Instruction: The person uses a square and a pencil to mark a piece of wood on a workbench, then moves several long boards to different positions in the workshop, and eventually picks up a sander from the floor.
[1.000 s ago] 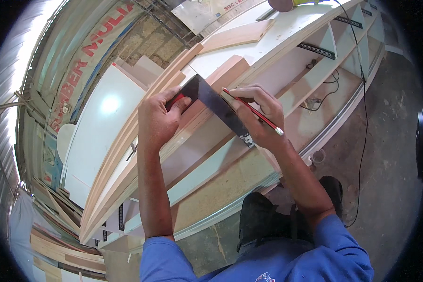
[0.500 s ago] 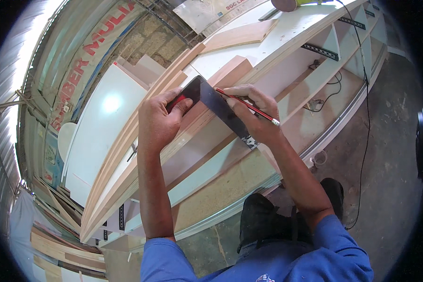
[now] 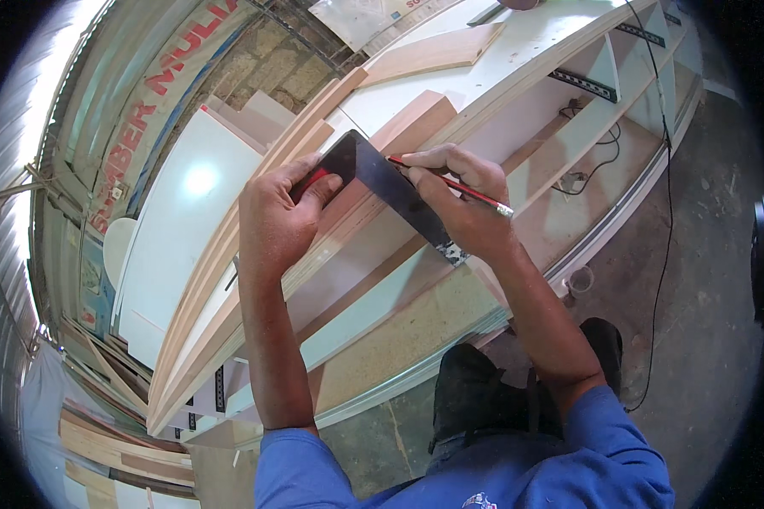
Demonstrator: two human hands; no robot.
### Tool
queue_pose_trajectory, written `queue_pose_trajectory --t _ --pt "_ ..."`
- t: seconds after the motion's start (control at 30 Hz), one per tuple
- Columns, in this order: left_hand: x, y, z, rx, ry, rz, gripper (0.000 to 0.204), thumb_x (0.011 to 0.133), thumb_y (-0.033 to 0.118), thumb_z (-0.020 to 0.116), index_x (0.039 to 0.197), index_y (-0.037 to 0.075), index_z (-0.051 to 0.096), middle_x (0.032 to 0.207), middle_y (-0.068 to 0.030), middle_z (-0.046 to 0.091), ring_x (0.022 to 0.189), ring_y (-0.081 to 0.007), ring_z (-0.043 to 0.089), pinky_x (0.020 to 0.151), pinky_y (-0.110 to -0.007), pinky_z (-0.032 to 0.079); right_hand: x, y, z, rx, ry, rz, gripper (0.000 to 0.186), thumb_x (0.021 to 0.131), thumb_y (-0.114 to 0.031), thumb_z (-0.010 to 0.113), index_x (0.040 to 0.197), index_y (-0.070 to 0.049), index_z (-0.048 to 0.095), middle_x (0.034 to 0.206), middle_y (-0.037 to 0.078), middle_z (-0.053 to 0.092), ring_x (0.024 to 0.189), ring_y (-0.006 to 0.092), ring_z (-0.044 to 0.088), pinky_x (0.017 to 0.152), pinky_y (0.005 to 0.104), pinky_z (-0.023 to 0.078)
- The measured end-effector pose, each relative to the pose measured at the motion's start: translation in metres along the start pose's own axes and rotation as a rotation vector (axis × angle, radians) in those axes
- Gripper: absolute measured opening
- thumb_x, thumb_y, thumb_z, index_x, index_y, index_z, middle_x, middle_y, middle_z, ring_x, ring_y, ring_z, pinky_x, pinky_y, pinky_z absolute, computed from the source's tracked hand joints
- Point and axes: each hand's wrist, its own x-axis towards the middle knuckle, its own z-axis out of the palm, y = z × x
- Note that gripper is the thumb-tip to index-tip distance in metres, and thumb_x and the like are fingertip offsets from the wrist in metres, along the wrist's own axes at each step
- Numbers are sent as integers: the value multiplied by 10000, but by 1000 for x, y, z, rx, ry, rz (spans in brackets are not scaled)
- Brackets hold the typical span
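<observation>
My left hand (image 3: 282, 212) grips one end of a dark, glossy flat strip (image 3: 403, 199), thumb on top. Under that thumb shows a red and black part (image 3: 314, 180), mostly hidden by the fingers. The strip slants down to the right and ends in a speckled white patch (image 3: 452, 250). In the fingers of my right hand (image 3: 467, 191) is a red and black pencil (image 3: 460, 186) with a white end, its tip at the strip's upper edge.
Below my hands lies a long white cabinet frame (image 3: 373, 284) with open compartments. A thick wooden block (image 3: 416, 123), a flat wooden board (image 3: 433, 55) and long wooden strips (image 3: 204, 280) rest on it. A black cable (image 3: 666, 212) hangs over its right side down to the concrete floor (image 3: 705, 339).
My left hand has shifted slightly left with the end of the strip. The pencil stays at the strip's edge, its white end a little farther right. The view has moved slightly.
</observation>
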Motion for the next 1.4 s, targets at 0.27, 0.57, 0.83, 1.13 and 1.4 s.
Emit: queue_pose_trajectory --t 0.27,0.57,0.83,1.13,1.4 --pt "1 -1 1 5 -9 0 350 908 144 758 1216 -17 716 916 -78 765 803 -93 656 762 -274 539 4 4 6 -19 36 -90 152 906 -54 680 1038 3 728 871 117 718 780 121 678 704 289 544" --pt "1 -7 4 -45 40 34 331 872 153 776 1170 14 740 888 -172 770 749 -130 695 728 -308 547 -6 9 1 -67 20 -59 138 912 -52 674 1029 0 724 882 130 722 768 156 690 693 295 542" --pt "2 -5 2 -41 33 -10 346 865 161 787 1169 5 737 896 -174 771 764 -138 704 732 -306 547 -6 11 -2 -62 17 -160 139 899 -21 678 1029 -3 724 909 129 733 760 150 686 687 296 545" --pt "3 -1 0 -22 -9 -4 369 903 140 769 1215 -45 705 904 -79 757 798 -92 654 738 -273 538 -4 9 -3 -83 -4 -122 152 882 -5 667 1023 -8 724 893 132 724 763 200 695 706 328 551" --pt "2 -5 3 -53 14 20 360 866 161 789 1182 -2 730 861 -152 769 738 -113 672 719 -302 543 -2 5 -1 -66 9 -120 136 879 -15 675 1008 -8 720 884 135 718 749 206 687 693 333 543"
